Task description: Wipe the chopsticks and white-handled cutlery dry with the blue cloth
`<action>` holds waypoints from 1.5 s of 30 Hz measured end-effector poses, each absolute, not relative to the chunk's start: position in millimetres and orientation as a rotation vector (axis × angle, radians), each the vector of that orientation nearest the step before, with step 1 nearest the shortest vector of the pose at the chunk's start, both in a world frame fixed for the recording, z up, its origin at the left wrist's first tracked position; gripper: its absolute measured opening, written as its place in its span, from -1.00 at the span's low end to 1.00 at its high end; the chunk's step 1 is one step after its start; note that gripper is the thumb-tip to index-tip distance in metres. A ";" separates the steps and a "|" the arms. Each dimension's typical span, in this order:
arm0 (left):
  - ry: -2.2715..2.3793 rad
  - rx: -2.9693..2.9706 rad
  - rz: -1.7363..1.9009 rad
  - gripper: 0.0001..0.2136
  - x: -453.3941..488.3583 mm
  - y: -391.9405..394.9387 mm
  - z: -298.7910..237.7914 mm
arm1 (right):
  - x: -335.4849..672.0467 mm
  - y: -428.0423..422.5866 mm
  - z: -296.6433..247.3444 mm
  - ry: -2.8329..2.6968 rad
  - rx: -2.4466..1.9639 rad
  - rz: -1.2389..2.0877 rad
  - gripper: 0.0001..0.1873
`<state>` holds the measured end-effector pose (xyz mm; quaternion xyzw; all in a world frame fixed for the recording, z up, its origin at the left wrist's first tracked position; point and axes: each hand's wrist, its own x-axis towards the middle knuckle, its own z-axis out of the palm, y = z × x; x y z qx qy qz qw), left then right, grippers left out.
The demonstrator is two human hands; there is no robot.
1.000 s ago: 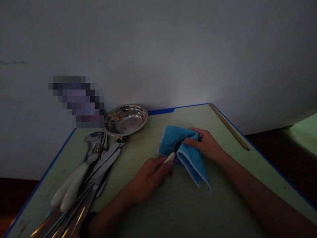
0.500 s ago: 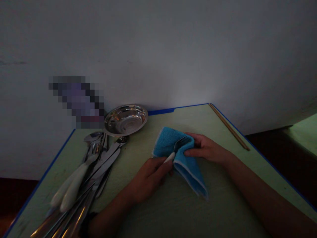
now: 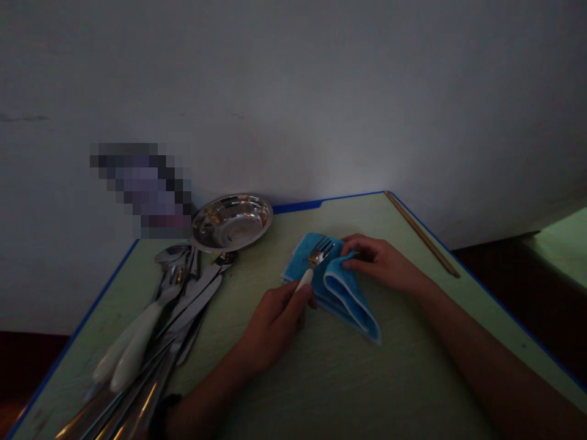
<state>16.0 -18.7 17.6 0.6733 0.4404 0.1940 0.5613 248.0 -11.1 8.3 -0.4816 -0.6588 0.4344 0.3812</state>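
My left hand (image 3: 275, 321) is closed around the white handle of a fork (image 3: 315, 261). The fork's metal tines lie in the open on top of a folded blue cloth (image 3: 342, 292) in the middle of the pale green table (image 3: 321, 385). My right hand (image 3: 378, 263) grips the cloth's upper right fold with curled fingers, just right of the tines.
A pile of cutlery with white and metal handles (image 3: 151, 324) lies at the left of the table. A shiny metal dish (image 3: 232, 221) sits at the back by the wall. A thin wooden stick (image 3: 424, 234) lies along the right edge.
The fork's tines, wrapped inside the cloth a second ago, have come out and now rest on top of it. The cloth has flattened and my right hand has shifted slightly.
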 end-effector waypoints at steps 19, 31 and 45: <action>0.855 1.913 0.268 -0.64 14.6 -18.1 26.9 | 211.4 -19.1 2.7 -1.527 -1.404 1.089 -0.60; 0.880 1.606 0.223 -0.62 9.1 -15.4 19.4 | 246.7 -17.3 14.2 -1.629 -1.199 1.710 -0.78; 1.082 1.509 0.541 -0.71 9.2 -23.9 45.9 | 177.4 -10.8 20.0 -0.750 -0.941 1.416 -0.73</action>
